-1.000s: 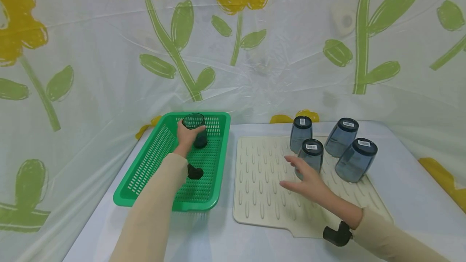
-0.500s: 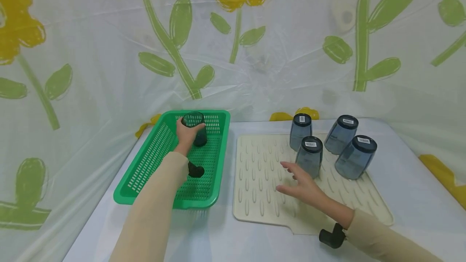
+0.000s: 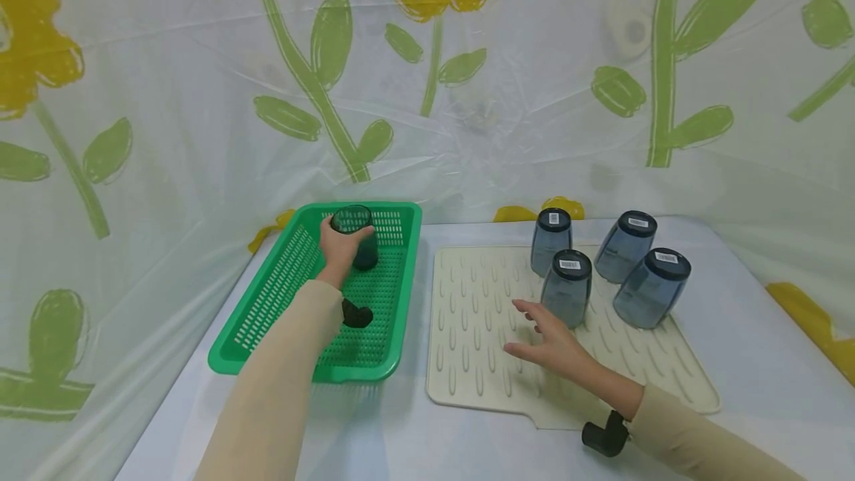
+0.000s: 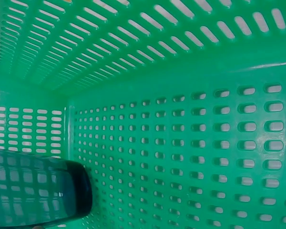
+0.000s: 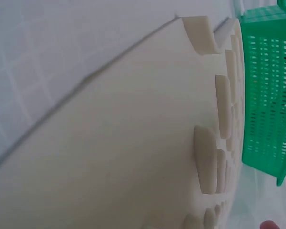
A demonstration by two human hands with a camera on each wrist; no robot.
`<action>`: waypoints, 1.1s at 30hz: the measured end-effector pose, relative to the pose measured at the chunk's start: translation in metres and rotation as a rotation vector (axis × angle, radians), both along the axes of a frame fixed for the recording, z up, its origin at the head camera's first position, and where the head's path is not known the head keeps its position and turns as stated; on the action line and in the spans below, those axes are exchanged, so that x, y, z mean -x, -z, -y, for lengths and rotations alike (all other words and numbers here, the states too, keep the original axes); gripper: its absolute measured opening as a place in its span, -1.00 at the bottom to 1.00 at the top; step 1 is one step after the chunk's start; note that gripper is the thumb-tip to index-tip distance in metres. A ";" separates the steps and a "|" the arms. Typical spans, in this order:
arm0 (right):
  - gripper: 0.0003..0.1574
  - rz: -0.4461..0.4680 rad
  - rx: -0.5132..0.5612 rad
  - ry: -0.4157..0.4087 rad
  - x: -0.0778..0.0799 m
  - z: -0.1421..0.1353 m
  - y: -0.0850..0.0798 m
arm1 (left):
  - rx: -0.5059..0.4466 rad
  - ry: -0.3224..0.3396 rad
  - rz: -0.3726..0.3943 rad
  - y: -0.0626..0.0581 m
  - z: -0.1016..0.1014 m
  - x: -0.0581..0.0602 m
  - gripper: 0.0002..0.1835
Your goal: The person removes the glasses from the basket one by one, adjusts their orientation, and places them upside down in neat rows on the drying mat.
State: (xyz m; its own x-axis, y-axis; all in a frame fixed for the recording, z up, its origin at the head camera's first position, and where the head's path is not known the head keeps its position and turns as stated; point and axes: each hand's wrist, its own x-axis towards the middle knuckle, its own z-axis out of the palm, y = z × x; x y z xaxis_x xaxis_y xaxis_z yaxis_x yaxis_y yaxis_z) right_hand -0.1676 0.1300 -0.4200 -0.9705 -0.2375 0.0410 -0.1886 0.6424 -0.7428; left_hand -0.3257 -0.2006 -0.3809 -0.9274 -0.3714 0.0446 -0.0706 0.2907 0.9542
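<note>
My left hand (image 3: 337, 247) reaches into the green plastic basket (image 3: 398, 332) and grips a dark tinted drinking glass (image 3: 367, 252) near its rim. The glass stands upright, mouth up, at the basket's back. In the left wrist view, the glass (image 4: 31, 191) shows its dark base close over the perforated floor. My right hand (image 3: 551, 344) hovers over the cream drying mat (image 3: 467, 332), fingers spread and holding nothing. Just beyond it, an upside-down glass (image 3: 566, 295) is nearest. Two fingertips (image 5: 269, 224) show at the corner of the right wrist view.
Three more upside-down glasses stand at the mat's right and back: one at the back (image 3: 551, 247), one at the back right (image 3: 625, 247) and one at the right (image 3: 651, 292). A white table (image 3: 374, 436) lies beneath, and a flower-print curtain (image 3: 521, 95) hangs behind it.
My right hand has drawn slightly left and down, away from the nearest upside-down glass. My left hand keeps its grip on the glass in the basket, almost unmoved.
</note>
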 end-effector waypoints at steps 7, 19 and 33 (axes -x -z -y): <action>-0.10 -0.006 -0.002 -0.005 0.001 0.002 -0.001 | -0.029 -0.005 -0.029 -0.010 0.001 -0.005 -0.04; -0.09 -0.019 -0.002 -0.015 0.006 0.001 0.000 | -0.131 -0.080 -0.108 -0.029 -0.002 -0.009 -0.05; -0.10 -0.051 0.078 -0.019 0.017 0.003 -0.013 | -0.316 -0.058 -0.167 -0.054 -0.012 -0.022 -0.10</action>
State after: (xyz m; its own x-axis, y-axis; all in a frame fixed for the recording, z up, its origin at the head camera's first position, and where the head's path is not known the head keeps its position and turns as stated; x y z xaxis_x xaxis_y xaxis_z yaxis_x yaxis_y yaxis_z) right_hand -0.1841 0.1267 -0.4069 -0.9620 -0.2503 0.1090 -0.2390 0.5792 -0.7794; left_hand -0.3039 -0.1889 -0.3264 -0.8942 -0.4425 0.0683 0.0862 -0.0204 0.9961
